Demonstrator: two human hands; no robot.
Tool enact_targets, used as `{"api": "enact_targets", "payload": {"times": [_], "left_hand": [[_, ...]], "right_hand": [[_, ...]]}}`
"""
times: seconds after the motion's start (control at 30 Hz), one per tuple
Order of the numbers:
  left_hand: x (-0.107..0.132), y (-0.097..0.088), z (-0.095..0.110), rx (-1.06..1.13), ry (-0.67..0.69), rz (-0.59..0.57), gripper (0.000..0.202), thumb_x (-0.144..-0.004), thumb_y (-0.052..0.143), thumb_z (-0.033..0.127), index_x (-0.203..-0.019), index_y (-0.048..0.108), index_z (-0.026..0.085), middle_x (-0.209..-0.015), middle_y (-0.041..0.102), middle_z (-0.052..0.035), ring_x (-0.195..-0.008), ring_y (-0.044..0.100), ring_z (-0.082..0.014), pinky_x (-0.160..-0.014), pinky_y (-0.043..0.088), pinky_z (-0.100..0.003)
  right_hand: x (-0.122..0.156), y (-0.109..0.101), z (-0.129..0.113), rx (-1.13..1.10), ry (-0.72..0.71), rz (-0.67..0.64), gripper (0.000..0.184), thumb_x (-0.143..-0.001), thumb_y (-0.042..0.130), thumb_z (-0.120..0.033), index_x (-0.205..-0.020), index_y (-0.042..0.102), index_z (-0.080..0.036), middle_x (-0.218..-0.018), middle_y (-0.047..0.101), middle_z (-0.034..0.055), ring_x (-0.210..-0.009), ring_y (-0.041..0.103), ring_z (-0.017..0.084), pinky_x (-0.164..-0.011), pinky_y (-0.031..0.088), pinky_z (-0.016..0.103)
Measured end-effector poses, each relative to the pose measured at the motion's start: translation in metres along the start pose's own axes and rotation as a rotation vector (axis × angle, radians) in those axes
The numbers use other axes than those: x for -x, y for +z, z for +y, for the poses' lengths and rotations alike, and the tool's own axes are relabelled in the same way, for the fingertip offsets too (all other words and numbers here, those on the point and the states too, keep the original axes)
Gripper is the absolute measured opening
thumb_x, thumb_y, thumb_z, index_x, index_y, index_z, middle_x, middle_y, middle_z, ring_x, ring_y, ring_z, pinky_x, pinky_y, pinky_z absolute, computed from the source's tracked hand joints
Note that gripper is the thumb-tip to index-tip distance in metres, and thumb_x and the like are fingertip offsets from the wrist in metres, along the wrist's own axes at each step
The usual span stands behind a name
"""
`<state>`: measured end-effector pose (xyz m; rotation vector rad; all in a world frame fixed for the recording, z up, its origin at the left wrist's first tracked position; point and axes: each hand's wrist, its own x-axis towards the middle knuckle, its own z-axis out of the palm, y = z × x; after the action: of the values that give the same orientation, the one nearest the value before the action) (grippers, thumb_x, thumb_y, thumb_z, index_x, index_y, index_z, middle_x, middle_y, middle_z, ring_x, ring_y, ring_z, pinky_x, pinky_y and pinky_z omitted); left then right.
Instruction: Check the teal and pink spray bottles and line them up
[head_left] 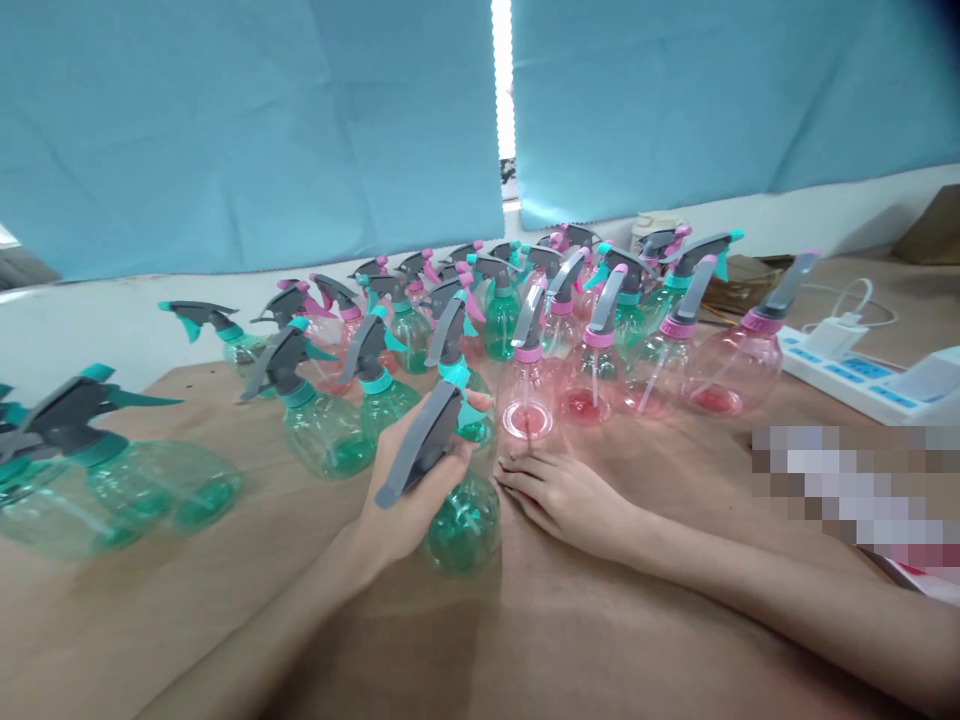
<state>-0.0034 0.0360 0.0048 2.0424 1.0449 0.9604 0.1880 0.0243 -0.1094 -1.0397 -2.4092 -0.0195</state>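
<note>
My left hand [409, 480] is wrapped round the neck of a green spray bottle [463, 525] with a grey and teal trigger head. The bottle looks upright, a little in front of the others. My right hand [555, 495] lies on the brown tabletop, fingers stretched out and holding nothing. Just beyond its fingertips stands a pink spray bottle [526, 405] with a grey lever. Left of my left hand are more green spray bottles, the nearest one [326, 435] with its nozzle pointing right.
Several green and pink spray bottles crowd the back of the table [600, 640]. At the right lies a white power strip [862, 370] with a plugged-in charger [836, 335]. Blue curtains [247, 130] hang behind. Part of the right side is blurred out.
</note>
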Motion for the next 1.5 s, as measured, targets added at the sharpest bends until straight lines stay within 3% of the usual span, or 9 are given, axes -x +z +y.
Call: {"api": "enact_targets", "payload": {"times": [0.3, 0.67, 0.8, 0.93, 1.07, 1.27, 1.5], "left_hand": [[-0.0007, -0.0010, 0.0006, -0.054, -0.027, 0.007, 0.033, -0.084, 0.050, 0.029, -0.116, 0.056, 0.030, -0.054, 0.050, 0.0059, -0.058, 0.057, -0.0168, -0.048, 0.037, -0.026], [0.0011, -0.0005, 0.0012, -0.019, -0.038, -0.008, 0.031, -0.084, 0.049, 0.025, -0.114, 0.056, 0.032, -0.053, 0.042, 0.0077, -0.048, 0.048, -0.0134, -0.047, 0.033, -0.026], [0.0002, -0.0007, 0.0006, 0.025, -0.036, -0.022, 0.036, -0.082, 0.049, 0.020, -0.115, 0.055, 0.032, -0.063, 0.052, 0.0073, -0.049, 0.047, -0.0113, -0.051, 0.038, -0.025], [-0.0007, -0.0010, -0.0002, 0.053, -0.021, -0.017, 0.038, -0.078, 0.050, 0.017, -0.113, 0.057, 0.031, -0.091, 0.065, 0.0032, -0.065, 0.058, -0.0127, -0.062, 0.047, -0.025], [-0.0002, -0.0011, -0.0011, 0.062, -0.042, -0.013, 0.039, -0.077, 0.052, 0.016, -0.112, 0.058, 0.031, -0.112, 0.065, 0.0009, -0.082, 0.064, -0.0166, -0.073, 0.052, -0.027], [0.0002, -0.0011, -0.0016, 0.070, -0.048, -0.015, 0.039, -0.078, 0.052, 0.016, -0.113, 0.058, 0.032, -0.116, 0.064, 0.0008, -0.087, 0.065, -0.0181, -0.079, 0.053, -0.029], [-0.0015, -0.0034, -0.0017, 0.015, -0.022, -0.019, 0.040, -0.075, 0.053, 0.015, -0.111, 0.060, 0.031, -0.106, 0.068, -0.0001, -0.087, 0.066, -0.0203, -0.081, 0.054, -0.031]], "right_hand": [[0.0000, 0.0006, 0.0016, -0.025, 0.016, -0.007, 0.029, -0.094, 0.046, -0.018, -0.117, 0.063, -0.012, -0.115, 0.068, 0.0093, -0.104, 0.061, 0.024, -0.093, 0.048, 0.040], [-0.0003, -0.0010, 0.0024, -0.061, 0.026, 0.001, 0.029, -0.093, 0.047, -0.017, -0.116, 0.064, -0.013, -0.114, 0.069, 0.0074, -0.104, 0.061, 0.022, -0.093, 0.047, 0.038], [-0.0005, -0.0014, 0.0024, -0.060, 0.025, 0.005, 0.029, -0.093, 0.046, -0.017, -0.115, 0.065, -0.013, -0.113, 0.069, 0.0078, -0.103, 0.061, 0.022, -0.093, 0.048, 0.038], [-0.0008, -0.0014, 0.0027, -0.065, 0.029, 0.003, 0.029, -0.093, 0.046, -0.017, -0.115, 0.065, -0.013, -0.113, 0.069, 0.0075, -0.103, 0.061, 0.022, -0.092, 0.048, 0.038], [-0.0007, -0.0010, 0.0032, -0.070, 0.030, 0.006, 0.028, -0.093, 0.047, -0.018, -0.115, 0.065, -0.015, -0.113, 0.069, 0.0076, -0.103, 0.061, 0.022, -0.092, 0.048, 0.039], [-0.0001, -0.0008, 0.0029, -0.074, 0.035, 0.008, 0.029, -0.092, 0.049, -0.017, -0.116, 0.064, -0.015, -0.112, 0.069, 0.0076, -0.104, 0.061, 0.022, -0.093, 0.048, 0.039], [-0.0004, -0.0021, 0.0026, -0.065, 0.035, 0.000, 0.029, -0.093, 0.047, -0.018, -0.115, 0.064, -0.017, -0.113, 0.069, 0.0067, -0.104, 0.061, 0.022, -0.093, 0.048, 0.039]]}}
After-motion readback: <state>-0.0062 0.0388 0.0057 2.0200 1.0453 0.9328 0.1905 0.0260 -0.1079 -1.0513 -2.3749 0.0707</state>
